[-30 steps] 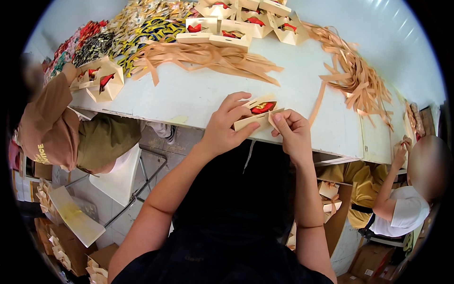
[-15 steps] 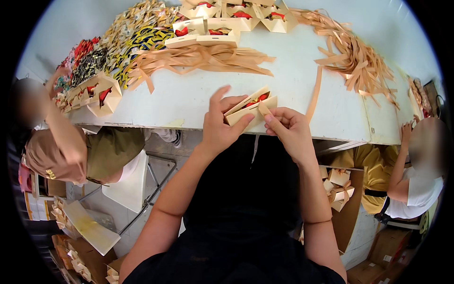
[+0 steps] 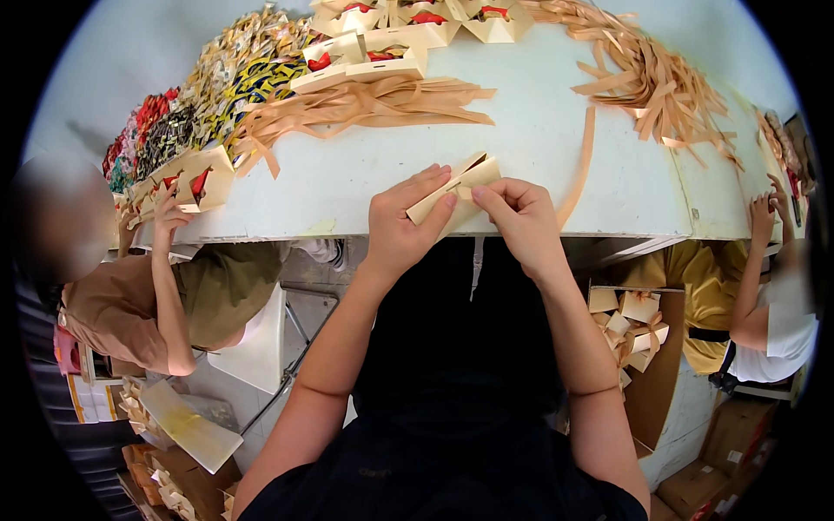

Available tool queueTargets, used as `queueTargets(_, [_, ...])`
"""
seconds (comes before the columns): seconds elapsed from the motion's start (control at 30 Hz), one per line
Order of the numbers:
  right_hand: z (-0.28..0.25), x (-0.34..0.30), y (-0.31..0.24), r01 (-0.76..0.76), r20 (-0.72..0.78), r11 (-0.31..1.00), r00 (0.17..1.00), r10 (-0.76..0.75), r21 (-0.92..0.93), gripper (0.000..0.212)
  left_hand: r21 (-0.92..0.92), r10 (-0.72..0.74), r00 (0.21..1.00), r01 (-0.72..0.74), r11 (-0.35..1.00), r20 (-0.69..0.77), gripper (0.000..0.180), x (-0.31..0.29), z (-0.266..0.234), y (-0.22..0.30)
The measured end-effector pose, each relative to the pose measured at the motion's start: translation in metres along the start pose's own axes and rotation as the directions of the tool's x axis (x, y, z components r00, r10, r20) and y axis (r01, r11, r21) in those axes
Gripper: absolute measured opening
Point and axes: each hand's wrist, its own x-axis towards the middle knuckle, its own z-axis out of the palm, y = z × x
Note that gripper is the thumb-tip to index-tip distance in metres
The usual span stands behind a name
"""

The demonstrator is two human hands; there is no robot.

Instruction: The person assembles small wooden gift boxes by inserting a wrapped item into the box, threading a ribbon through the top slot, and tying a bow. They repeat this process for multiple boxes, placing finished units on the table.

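Note:
A small cream cardboard box (image 3: 478, 170) is held between my two hands just above the table's near edge. My left hand (image 3: 407, 213) is closed around its left side, with the thumb pressed on the near face. At the right end, my right hand (image 3: 523, 208) pinches the box between thumb and fingers. A small flap shows between the two thumbs; how it fastens cannot be made out. The top sides lean together, leaving a narrow dark gap, and the contents are hidden. A single tan satin ribbon (image 3: 584, 161) lies just right of my right hand.
Open cream boxes with red pieces (image 3: 382, 56) stand at the back. Piles of tan ribbons (image 3: 365, 106) and wrapped sweets-like packets (image 3: 261, 74) cover the table's left; more ribbons (image 3: 651, 87) lie right. Co-workers sit either side. A carton of tied boxes (image 3: 665, 373) stands lower right.
The box's top sides have come together, hiding the red contents seen before. My left fingers have folded down over it. The left co-worker's arm has lowered toward the boxes there.

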Motion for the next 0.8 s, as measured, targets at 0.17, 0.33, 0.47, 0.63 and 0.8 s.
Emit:
queueTargets(0.17, [0.015,0.005,0.008,0.089,-0.033,0.996,0.995,-0.089,-0.006,0.024,-0.064,-0.1,0.995,0.099,0.993,-0.003,0.031,-0.002,0.002,0.009])
queueTargets(0.33, [0.017,0.004,0.003,0.077,-0.033,0.992,0.996,-0.08,-0.097,0.026,-0.297,-0.184,0.981,0.196,0.934,0.067,0.021,0.003,-0.007,0.008])
queueTargets(0.47, [0.012,0.001,0.003,0.085,-0.007,0.989,0.996,-0.086,-0.119,0.027,-0.297,-0.226,0.964,0.259,0.919,0.139,0.016,0.006,-0.014,0.011])
queueTargets(0.63, [0.009,-0.002,0.0,0.081,-0.007,0.979,0.996,-0.084,-0.186,0.029,-0.201,-0.339,0.916,0.382,0.902,0.215,0.013,0.016,-0.019,0.033])
queueTargets(0.8, [-0.003,-0.002,-0.001,0.128,0.049,0.952,0.992,-0.119,-0.28,0.034,-0.298,-0.383,0.858,0.486,0.821,0.343,0.014,0.022,-0.026,0.03])
